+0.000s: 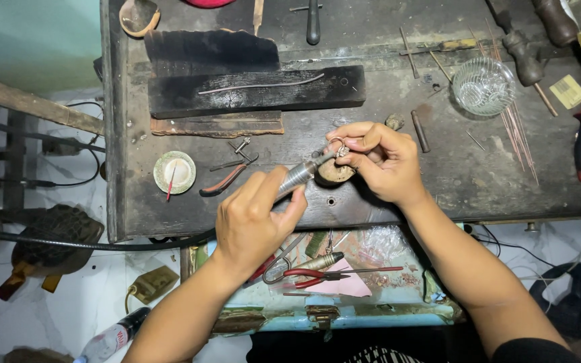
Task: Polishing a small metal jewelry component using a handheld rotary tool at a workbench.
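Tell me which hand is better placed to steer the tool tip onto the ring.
Left, probably. The left hand already grips the rotary handpiece, its tip at the small ring, while the right hand pinches that ring.

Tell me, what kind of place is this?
Probably a jeweller's workshop: a scarred dark workbench, a rotary handpiece in the left hand, a small ring pinched by the right hand, pliers nearby.

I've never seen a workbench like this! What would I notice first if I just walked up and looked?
Right in the middle, the left hand grips a silver rotary tool handpiece, its tip pressed to a small ring pinched in the right hand over the dark, scratched workbench. At the upper right sits a sparkly cut-glass bowl beside thin metal wires. Below the hands, red-handled pliers lie in an open drawer.
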